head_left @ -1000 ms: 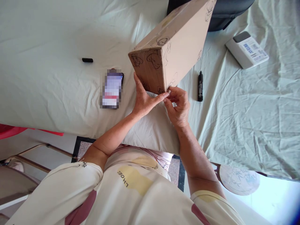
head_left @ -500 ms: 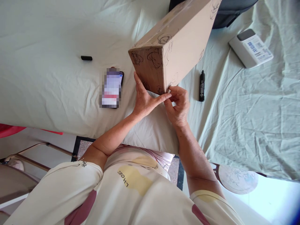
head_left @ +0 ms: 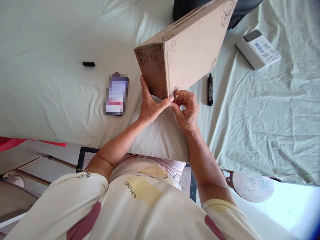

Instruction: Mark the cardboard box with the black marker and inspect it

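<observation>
A brown cardboard box (head_left: 190, 50) with black scribbles on it stands tilted on the cloth-covered table (head_left: 50, 86). My left hand (head_left: 150, 106) presses against the box's near end, its thumb reaching to the bottom corner. My right hand (head_left: 186, 108) pinches at that same bottom corner with curled fingers; what it pinches is too small to tell. A black marker (head_left: 210, 90) lies just right of the box.
A phone (head_left: 116, 95) lies left of my hands, and a small black cap (head_left: 88, 64) further left. A white label printer (head_left: 257, 48) sits at the right. A dark bag (head_left: 182, 8) is behind the box. A chair frame (head_left: 37, 166) stands below the table edge.
The box has turned slightly, showing more of its broad side. Both hands stay at its near bottom corner, shifted a little left.
</observation>
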A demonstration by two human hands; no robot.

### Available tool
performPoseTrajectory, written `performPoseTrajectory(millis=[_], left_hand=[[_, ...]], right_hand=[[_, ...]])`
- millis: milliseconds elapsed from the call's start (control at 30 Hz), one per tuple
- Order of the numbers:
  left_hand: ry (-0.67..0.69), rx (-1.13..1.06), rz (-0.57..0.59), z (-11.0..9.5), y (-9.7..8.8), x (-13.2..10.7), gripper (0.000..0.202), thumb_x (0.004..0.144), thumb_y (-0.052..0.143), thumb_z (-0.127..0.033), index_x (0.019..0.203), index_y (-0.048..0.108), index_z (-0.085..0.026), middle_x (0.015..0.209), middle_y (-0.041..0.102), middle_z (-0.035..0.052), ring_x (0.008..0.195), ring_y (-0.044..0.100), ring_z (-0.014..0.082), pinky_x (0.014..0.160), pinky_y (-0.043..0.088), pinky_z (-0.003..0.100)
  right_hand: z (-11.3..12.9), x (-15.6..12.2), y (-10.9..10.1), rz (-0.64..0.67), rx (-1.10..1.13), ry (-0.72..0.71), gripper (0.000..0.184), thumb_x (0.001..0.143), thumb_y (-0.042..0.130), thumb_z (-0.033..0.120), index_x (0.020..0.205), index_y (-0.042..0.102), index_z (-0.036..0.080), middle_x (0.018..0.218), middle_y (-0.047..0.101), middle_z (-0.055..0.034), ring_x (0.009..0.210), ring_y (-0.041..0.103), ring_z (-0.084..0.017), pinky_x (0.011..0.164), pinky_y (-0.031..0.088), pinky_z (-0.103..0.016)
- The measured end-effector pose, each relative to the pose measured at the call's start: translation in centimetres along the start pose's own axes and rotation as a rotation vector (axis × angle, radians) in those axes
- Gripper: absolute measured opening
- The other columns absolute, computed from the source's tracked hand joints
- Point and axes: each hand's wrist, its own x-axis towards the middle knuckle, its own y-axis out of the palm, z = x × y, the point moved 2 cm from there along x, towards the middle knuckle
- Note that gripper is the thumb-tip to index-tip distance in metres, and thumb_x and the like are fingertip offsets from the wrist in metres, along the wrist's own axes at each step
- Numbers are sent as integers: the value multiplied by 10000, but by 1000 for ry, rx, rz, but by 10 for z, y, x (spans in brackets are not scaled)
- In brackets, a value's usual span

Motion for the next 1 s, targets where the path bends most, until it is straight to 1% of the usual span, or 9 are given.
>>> performPoseTrajectory(millis=[100, 233, 367, 467, 567, 667, 800, 900, 1000], left_hand=[[18, -75, -46, -8, -3, 0, 1279, 781, 875, -664, 1679, -23, -511, 1829, 151, -55, 1722, 171, 304, 1402, 306, 536], [15, -116, 30, -15, -7, 1, 1207, 799, 868, -646, 1707, 98, -448, 1834, 175, -24, 1700, 242, 305, 1350, 400, 487], [107, -119, 76, -6, -12, 9, 1108, 814, 770, -773, 1690, 146, -508, 1798, 262, -42, 1697, 256, 339, 1321, 383, 580], [193, -126, 114, 0, -18, 18, 1040, 823, 730, -795, 1673, 188, -541, 1750, 372, -33, 1671, 317, 352, 1283, 405, 595], [241, -117, 169, -3, -23, 24, 957, 850, 684, -811, 1659, 281, -495, 1670, 483, -14, 1637, 389, 347, 1241, 435, 612], [224, -94, 184, -9, -26, 25, 904, 875, 630, -837, 1636, 367, -427, 1618, 543, 14, 1599, 457, 345, 1219, 446, 636], [197, -98, 176, -14, -26, 23, 775, 981, 503, -790, 1641, 375, -405, 1654, 518, 9, 1613, 436, 320, 1208, 454, 603], [198, -96, 178, -13, -26, 24, 867, 893, 585, -854, 1629, 396, -436, 1694, 486, -17, 1634, 406, 312, 1269, 433, 568], [153, -116, 108, -7, -30, 28, 894, 812, 632, -898, 1562, 501, -429, 1670, 527, 0, 1641, 399, 303, 1330, 404, 515]], right_hand=[[-5, 1, -6, -62, -17, 25, 382, 951, 750, 518, 1267, 635, 336, 856, 706, 26, 749, 693, -152, 654, 578, -324], [-17, 2, -19, -125, -55, 133, 482, 934, 722, 620, 1296, 626, 317, 849, 683, 10, 767, 690, -173, 702, 606, -363], [-29, 2, -32, -218, -80, 191, 596, 910, 728, 659, 1389, 575, 337, 936, 703, -12, 804, 692, -187, 738, 608, -387], [-36, 5, -44, -334, -98, 186, 724, 898, 736, 667, 1499, 473, 361, 922, 679, 2, 808, 683, -198, 736, 593, -391], [-41, 9, -58, -427, -72, 179, 779, 901, 730, 676, 1533, 419, 343, 1023, 677, -37, 889, 687, -224, 737, 578, -393], [-43, 10, -68, -425, -3, 219, 691, 952, 696, 630, 1509, 423, 327, 1156, 663, -95, 1000, 672, -244, 780, 577, -400], [-41, 10, -74, -530, 16, 250, 474, 1012, 635, 585, 1380, 519, 311, 933, 635, -39, 785, 617, -183, 727, 560, -373], [-37, 13, -73, -581, 35, 243, 339, 1013, 638, 583, 1175, 612, 286, 784, 580, 3, 657, 547, -142, 615, 493, -316], [-28, 16, -69, -625, 106, 205, 359, 963, 701, 608, 1029, 639, 261, 693, 532, 32, 572, 494, -112, 522, 414, -284]])
